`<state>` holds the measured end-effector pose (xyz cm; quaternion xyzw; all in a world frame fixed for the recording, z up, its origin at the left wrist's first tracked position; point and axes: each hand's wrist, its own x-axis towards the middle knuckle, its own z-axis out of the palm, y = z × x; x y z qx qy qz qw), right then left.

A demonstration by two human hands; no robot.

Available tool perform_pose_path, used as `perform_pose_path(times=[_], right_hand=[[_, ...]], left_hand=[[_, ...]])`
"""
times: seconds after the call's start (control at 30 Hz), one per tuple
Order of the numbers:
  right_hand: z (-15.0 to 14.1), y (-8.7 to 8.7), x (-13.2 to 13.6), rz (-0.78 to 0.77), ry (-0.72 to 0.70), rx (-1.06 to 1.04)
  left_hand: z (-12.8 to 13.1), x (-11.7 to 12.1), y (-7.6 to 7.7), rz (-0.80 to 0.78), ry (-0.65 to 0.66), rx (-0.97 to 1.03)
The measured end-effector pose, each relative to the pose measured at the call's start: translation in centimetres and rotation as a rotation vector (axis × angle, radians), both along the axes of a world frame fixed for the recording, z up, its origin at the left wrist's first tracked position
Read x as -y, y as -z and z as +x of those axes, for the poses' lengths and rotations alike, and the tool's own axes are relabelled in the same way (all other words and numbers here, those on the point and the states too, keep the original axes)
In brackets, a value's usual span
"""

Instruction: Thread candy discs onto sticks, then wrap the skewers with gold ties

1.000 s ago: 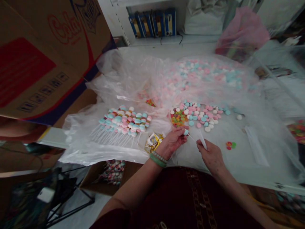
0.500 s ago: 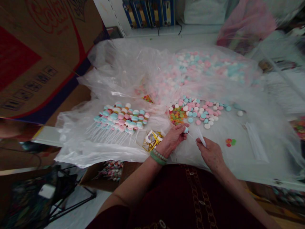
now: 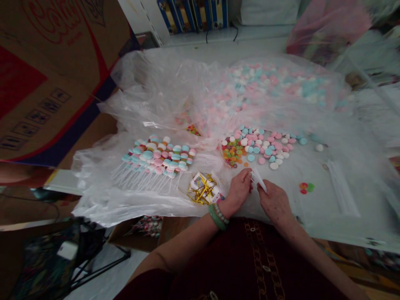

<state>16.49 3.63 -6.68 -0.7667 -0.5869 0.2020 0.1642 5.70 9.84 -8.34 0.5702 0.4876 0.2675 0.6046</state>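
My left hand (image 3: 239,190) and my right hand (image 3: 275,202) meet at the near edge of the table, fingers pinched together on a small clear plastic sleeve (image 3: 260,180). The blue candy on its stick, seen earlier in the left hand, is now hidden between the fingers. Just beyond lie loose round candies (image 3: 265,146) in pink, blue and white, and a small heap of tiny coloured sweets (image 3: 233,152). To the left lies a row of finished lollipops (image 3: 158,156) with white sticks. Gold twist ties (image 3: 203,189) lie beside my left wrist.
Clear plastic sheeting (image 3: 175,104) covers the table, with a big bag of candies (image 3: 275,85) at the back. A large cardboard box (image 3: 46,71) stands at the left. Spare clear sleeves (image 3: 340,187) and three coloured sweets (image 3: 305,187) lie at the right. Below the edge, a carton of lollipops (image 3: 146,227).
My left hand has moved right and closer to my right hand, bringing the blue candy against the plastic sleeve, where it is now hidden. The camera tilted slightly down.
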Motion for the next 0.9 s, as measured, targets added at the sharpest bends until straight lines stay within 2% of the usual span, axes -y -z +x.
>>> perform_pose_path(times=[0.1,0.23,0.3,0.37,0.47,0.57,0.73,0.83,0.9], right_hand=[[-0.4,0.1,-1.0,0.017,0.009,-0.047],[0.0,0.0,-1.8,-0.002,0.059,-0.171],[0.6,0.1,-1.7,-0.036,0.126,-0.23],[1.3,0.2,-1.3,-0.054,0.224,-0.251],[1.9,0.3,-0.9,-0.06,0.302,-0.263],[2.2,0.3,-0.8,-0.062,0.313,-0.304],[2.7,0.3,-0.8,-0.039,0.39,-0.356],[2.7,0.2,-0.9,-0.031,0.374,-0.375],[2.4,0.0,-0.8,-0.042,0.347,-0.395]], left_hand=[[0.3,0.4,0.1,0.1,0.024,-0.018],[0.1,0.2,-0.2,0.109,0.025,0.014],[-0.3,-0.4,-0.6,0.17,-0.011,-0.06],[-0.6,-1.4,-0.8,0.285,-0.03,-0.221],[-0.7,-2.9,-0.5,0.431,0.091,-0.456],[-0.5,-3.9,0.2,0.476,0.213,-0.527],[-0.3,-4.7,1.1,0.388,0.088,-0.494],[-0.2,-5.2,0.7,0.406,0.005,-0.449],[-0.2,-5.2,0.2,0.442,0.011,-0.485]])
